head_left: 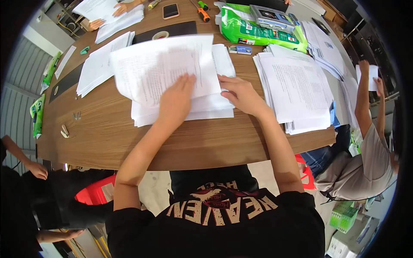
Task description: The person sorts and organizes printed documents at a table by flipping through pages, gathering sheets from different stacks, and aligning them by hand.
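A printed sheet [142, 69] is lifted and curved above a stack of papers [206, 109] at the middle of the wooden table. My left hand [177, 96] lies on this sheet near its lower right part, fingers stretched out and pointing away from me. At the right edge of the stack is my right hand [241, 92], its fingers apart and the fingertips touching the paper edges. Another pile of printed papers [297, 86] lies to the right of my right hand, and a further pile [103, 62] sits left of the raised sheet.
Behind the stack are a tape roll [161, 35], a phone [171, 11], a screwdriver [203, 15] and a green package [241, 28]. A stapler remover [65, 131] lies at the left. People sit at both sides; another person's hands [122, 8] hold papers across the table [99, 142].
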`<act>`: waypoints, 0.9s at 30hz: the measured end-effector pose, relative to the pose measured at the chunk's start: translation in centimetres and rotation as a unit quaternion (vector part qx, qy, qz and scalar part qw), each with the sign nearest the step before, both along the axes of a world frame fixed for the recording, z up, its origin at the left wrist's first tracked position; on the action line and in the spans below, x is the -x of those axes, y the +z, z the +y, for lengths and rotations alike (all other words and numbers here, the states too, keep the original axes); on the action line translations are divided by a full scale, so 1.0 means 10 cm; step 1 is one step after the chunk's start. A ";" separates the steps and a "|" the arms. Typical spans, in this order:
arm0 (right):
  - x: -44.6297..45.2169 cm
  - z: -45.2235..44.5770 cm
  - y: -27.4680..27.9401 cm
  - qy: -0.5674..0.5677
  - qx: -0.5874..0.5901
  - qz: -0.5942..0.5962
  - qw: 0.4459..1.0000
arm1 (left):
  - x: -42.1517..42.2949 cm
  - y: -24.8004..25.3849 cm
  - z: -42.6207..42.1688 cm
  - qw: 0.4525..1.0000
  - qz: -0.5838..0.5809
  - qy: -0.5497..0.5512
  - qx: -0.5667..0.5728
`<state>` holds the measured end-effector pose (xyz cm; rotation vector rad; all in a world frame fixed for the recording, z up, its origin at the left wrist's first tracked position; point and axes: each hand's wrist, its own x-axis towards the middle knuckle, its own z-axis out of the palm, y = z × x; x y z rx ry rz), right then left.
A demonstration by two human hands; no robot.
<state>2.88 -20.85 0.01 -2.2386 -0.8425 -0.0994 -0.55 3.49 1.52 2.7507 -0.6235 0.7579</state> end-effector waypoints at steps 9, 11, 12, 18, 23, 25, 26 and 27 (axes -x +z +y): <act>0.01 0.15 0.08 -0.078 -0.002 -0.158 0.984 | -0.03 0.07 -0.15 0.996 0.086 0.018 0.025; 0.01 0.19 0.14 -0.107 -0.037 -0.203 0.973 | -0.03 0.18 -0.17 0.996 0.063 -0.002 0.060; 0.01 0.20 0.11 -0.104 -0.037 -0.201 0.973 | -0.04 0.16 -0.18 0.996 0.065 0.002 0.061; 0.06 0.21 0.08 -0.135 -0.077 -0.195 0.968 | -0.07 -0.03 -0.36 0.982 0.096 -0.057 0.152; 0.02 0.27 0.03 -0.082 -0.421 0.115 0.896 | 0.00 -0.14 -0.39 0.983 0.080 -0.053 0.156; 0.05 0.27 0.11 -0.073 -0.452 0.160 0.875 | 0.04 -0.08 -0.43 0.987 0.062 -0.044 0.141; 0.06 0.25 0.14 -0.066 -0.481 0.203 0.850 | 0.06 -0.06 -0.44 0.990 0.046 -0.039 0.127; 0.05 0.23 0.13 -0.060 -0.464 0.187 0.864 | 0.05 -0.11 -0.43 0.990 0.047 -0.038 0.128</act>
